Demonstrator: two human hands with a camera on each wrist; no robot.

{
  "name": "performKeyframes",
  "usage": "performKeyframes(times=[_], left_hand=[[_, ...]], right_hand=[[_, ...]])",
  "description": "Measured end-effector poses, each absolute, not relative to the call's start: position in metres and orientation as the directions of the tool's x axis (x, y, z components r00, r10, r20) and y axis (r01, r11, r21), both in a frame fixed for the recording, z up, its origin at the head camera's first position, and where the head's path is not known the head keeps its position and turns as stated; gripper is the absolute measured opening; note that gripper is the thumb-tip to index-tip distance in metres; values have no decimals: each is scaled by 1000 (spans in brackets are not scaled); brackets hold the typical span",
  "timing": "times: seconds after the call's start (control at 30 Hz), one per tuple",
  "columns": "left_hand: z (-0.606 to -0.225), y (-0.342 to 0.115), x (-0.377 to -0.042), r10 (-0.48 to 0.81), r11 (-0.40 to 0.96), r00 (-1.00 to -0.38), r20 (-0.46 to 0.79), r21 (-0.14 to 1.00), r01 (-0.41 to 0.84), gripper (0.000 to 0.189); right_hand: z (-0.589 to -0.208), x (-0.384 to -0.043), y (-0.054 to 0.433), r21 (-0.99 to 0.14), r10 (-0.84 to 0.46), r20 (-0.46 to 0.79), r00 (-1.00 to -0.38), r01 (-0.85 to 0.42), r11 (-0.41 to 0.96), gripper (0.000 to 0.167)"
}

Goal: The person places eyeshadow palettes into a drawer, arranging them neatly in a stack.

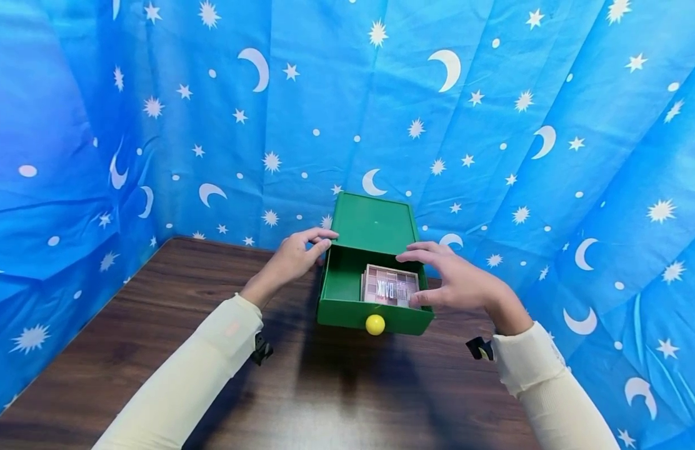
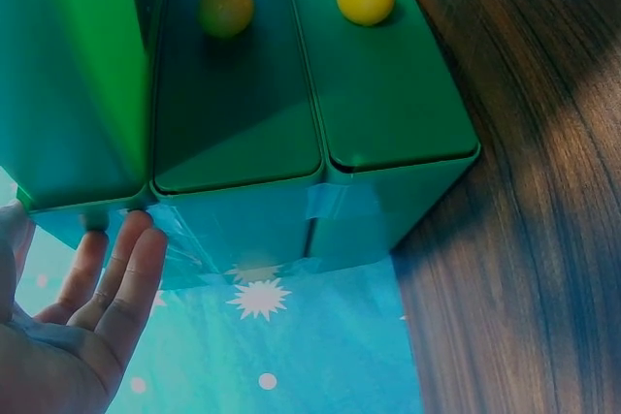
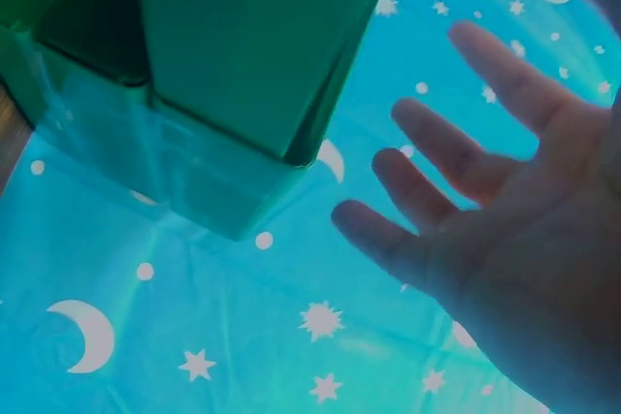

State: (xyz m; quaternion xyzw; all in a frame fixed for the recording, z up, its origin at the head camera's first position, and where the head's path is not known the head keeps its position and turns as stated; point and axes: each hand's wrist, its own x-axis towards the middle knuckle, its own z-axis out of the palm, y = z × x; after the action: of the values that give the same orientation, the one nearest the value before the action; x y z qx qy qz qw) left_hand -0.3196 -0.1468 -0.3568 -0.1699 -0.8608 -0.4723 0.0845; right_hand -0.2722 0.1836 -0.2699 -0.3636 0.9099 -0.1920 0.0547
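A green drawer cabinet [image 1: 375, 220] stands on the table, its top drawer [image 1: 347, 312] pulled out toward me. Inside the drawer, on the right, lies an eyeshadow palette [image 1: 388, 286] with pinkish-brown squares and large white lettering. My left hand [image 1: 294, 255] rests its extended fingertips against the cabinet's left side, near the top; the left wrist view shows these fingers [image 2: 136, 273] at the side wall. Over the drawer's right edge hovers my right hand [image 1: 460, 278], fingers spread and thumb overlapping the palette's right side in the head view. It holds nothing.
A yellow ball knob [image 1: 375, 324] sits on the open drawer's front. Two closed drawers [image 2: 238, 113] with similar knobs lie below it. Dark wooden table [image 1: 156, 325] surrounds the cabinet. Blue cloth [image 1: 336, 94] with white moons and stars hangs behind and at both sides.
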Motion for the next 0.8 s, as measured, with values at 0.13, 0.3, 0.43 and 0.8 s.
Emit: performKeyframes(times=[0.13,0.3,0.43,0.8], left_hand=[[-357,-146,-320,213,485,-927,308,791,374,32],[-359,-146,-320,215,482,-928,304,794,371,32],[-359,-145,-319,219,480,-930,295,797,366,33],[-357,-146,-322,222,496,-930,294,787,367,33]], right_hand=[[-271,-262,180,-363,-646,157,-747,-652,666,53],[-279,-247,172,-378,-603,225,-765,-639,670,27],[-289,-235,168,-397,-596,227,-770,-632,665,17],[-303,-213,151,-334,-629,180,-757,-648,684,18]])
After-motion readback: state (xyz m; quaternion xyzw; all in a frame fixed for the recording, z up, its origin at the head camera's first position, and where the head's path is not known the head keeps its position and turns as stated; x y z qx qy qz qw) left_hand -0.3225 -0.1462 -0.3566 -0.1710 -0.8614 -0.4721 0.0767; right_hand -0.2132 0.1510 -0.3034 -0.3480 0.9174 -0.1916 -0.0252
